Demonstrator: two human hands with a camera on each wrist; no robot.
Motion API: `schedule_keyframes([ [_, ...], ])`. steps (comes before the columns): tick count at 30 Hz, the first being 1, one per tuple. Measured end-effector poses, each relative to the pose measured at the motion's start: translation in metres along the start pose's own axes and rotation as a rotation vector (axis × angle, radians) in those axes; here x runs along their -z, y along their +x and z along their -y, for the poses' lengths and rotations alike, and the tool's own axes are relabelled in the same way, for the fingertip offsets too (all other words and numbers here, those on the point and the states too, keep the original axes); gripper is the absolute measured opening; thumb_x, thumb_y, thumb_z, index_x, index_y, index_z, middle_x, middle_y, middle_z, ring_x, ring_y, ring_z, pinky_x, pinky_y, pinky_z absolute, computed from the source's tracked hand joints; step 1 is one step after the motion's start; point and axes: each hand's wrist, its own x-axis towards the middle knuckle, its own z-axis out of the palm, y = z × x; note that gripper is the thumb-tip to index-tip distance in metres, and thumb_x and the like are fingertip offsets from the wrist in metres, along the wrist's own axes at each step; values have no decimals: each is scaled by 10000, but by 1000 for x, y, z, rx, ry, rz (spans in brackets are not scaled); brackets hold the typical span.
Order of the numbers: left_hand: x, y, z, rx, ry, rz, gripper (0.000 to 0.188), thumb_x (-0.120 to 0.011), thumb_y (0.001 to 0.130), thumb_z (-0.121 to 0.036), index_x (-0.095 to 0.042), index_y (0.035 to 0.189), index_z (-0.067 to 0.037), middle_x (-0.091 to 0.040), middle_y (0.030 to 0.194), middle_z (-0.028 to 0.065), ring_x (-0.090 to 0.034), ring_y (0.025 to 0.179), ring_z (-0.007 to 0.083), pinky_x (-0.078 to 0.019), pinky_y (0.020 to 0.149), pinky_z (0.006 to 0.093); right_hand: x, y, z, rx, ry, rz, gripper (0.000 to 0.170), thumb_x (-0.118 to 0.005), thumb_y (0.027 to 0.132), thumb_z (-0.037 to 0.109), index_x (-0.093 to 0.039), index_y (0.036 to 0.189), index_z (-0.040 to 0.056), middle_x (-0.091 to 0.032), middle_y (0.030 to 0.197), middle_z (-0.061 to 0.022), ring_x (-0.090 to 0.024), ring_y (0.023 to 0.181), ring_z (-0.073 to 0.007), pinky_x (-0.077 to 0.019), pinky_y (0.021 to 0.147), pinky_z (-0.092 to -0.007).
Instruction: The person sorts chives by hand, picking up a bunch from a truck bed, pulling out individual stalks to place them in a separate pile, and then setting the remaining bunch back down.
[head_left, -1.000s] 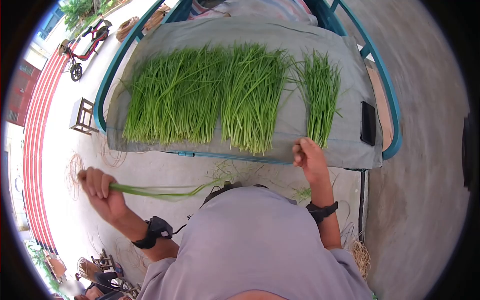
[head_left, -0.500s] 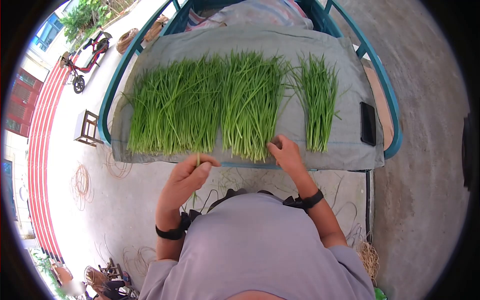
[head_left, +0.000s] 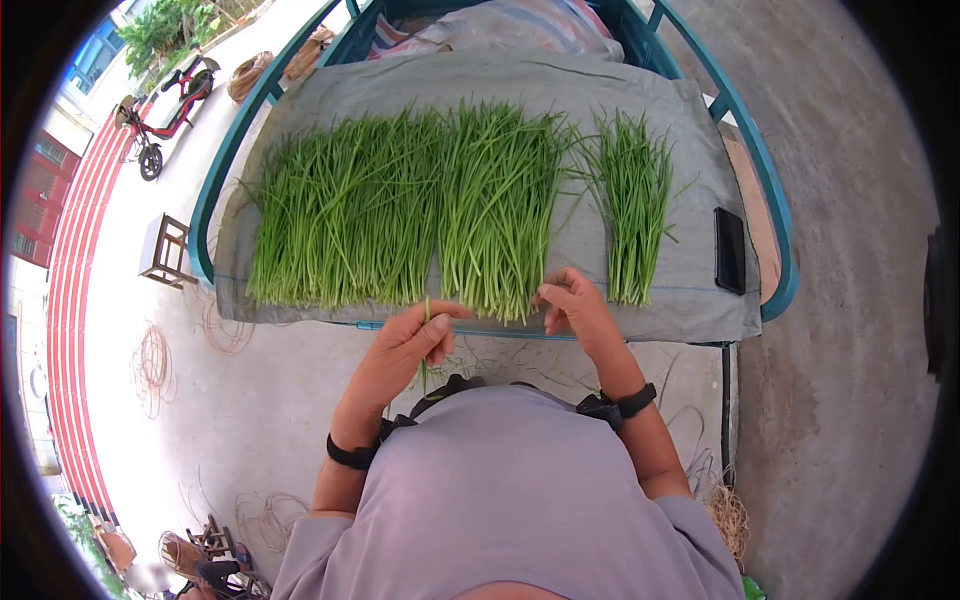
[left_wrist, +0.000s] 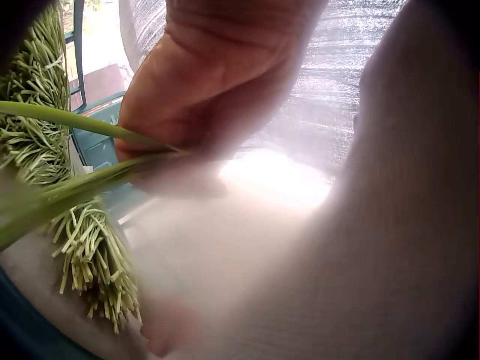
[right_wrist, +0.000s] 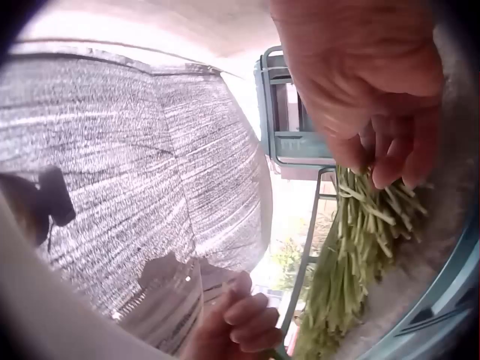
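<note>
In the head view my left hand (head_left: 412, 345) grips a few long chives (left_wrist: 64, 191) between thumb and fingers, in front of the cart's near edge. My right hand (head_left: 582, 312) is at the lower right corner of the middle chive bunch (head_left: 500, 210), thumb and forefinger close together. The right wrist view shows its fingertips (right_wrist: 382, 178) right at the cut ends of the stems; I cannot tell whether they pinch one. A wide chive bunch (head_left: 345, 215) lies at the left, and a narrower chive bunch (head_left: 636, 210) at the right.
The chives lie on a grey cloth (head_left: 690, 310) over a cart with teal rails (head_left: 775, 215). A black phone (head_left: 729, 250) lies at the cloth's right side. Beyond is a striped sack (head_left: 510, 32). A stool (head_left: 168, 250) and scooter (head_left: 170, 120) stand to the left.
My left hand, with chives in it, has come from far left to the cart's front edge. My right hand has moved left from the narrow bunch to the middle bunch.
</note>
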Motion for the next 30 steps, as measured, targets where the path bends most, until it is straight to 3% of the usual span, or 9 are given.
schedule_keyframes([
  [3, -5, 2, 0, 25, 42, 6, 267, -453, 981, -191, -594, 1138, -29, -510, 729, -41, -459, 648, 47, -379, 594, 189, -1, -8, 10, 35, 15, -27, 229, -624, 847, 156, -517, 1003, 28, -614, 768, -56, -549, 529, -91, -469, 482, -231],
  [6, -14, 8, -5, -10, 117, -3, 278, -462, 970, -161, -575, 1191, -35, -522, 796, -6, -479, 706, 72, -410, 648, 206, -5, -24, 27, 90, 36, 111, 202, -622, 848, 148, -526, 989, 39, -626, 782, -59, -554, 549, -94, -465, 513, -233],
  [9, -22, 27, 5, -440, 461, 3, 308, -478, 948, -117, -545, 1237, -32, -566, 958, 60, -539, 855, 146, -449, 755, 265, -2, -31, 35, 62, 11, 372, 181, -623, 848, 146, -537, 972, 45, -626, 770, -53, -556, 558, -95, -455, 531, -230],
  [12, -36, 41, 5, -608, 524, 96, 354, -494, 922, -72, -506, 1272, -27, -557, 1122, 126, -540, 1022, 244, -445, 854, 327, -8, -36, 48, 58, -79, 486, 162, -628, 847, 152, -547, 947, 54, -617, 749, -42, -560, 565, -90, -449, 528, -219],
  [15, -49, 39, 6, -480, 533, 116, 392, -496, 912, -47, -474, 1303, -35, -554, 1167, 160, -547, 1045, 305, -451, 855, 351, -10, -37, 51, 51, -61, 483, 151, -628, 850, 158, -541, 928, 62, -615, 735, -40, -561, 566, -87, -447, 522, -217],
  [21, -54, 42, 17, -466, 723, 56, 275, -503, 923, -78, -536, 1191, -25, -603, 1048, 137, -574, 922, 291, -469, 776, 344, -8, -37, 48, 72, 129, 500, 156, -623, 859, 173, -511, 906, 75, -609, 705, -27, -550, 542, -79, -455, 500, -225],
  [24, -57, 40, 12, -362, 514, 18, 201, -492, 944, -116, -572, 1107, -31, -620, 941, 107, -571, 879, 242, -466, 750, 326, 3, -27, 36, 263, 164, 510, 233, -632, 850, 171, -518, 1014, 52, -603, 871, -72, -588, 735, -124, -494, 653, -268],
  [27, -56, 41, 1, -360, 569, 10, 201, -474, 962, -152, -593, 1089, -51, -618, 880, 80, -564, 858, 213, -464, 749, 306, -11, -30, 42, 701, -342, 248, 379, -637, 841, 167, -500, 1166, 28, -557, 1074, -108, -569, 986, -163, -479, 835, -321],
  [30, -59, 50, 1, -648, 506, 16, 185, -456, 959, -134, -596, 1050, -54, -623, 865, 72, -555, 834, 201, -466, 744, 323, -31, -47, 59, 411, -253, 460, 514, -637, 835, 164, -435, 1287, 25, -468, 1200, -93, -468, 1141, -168, -401, 946, -337],
])
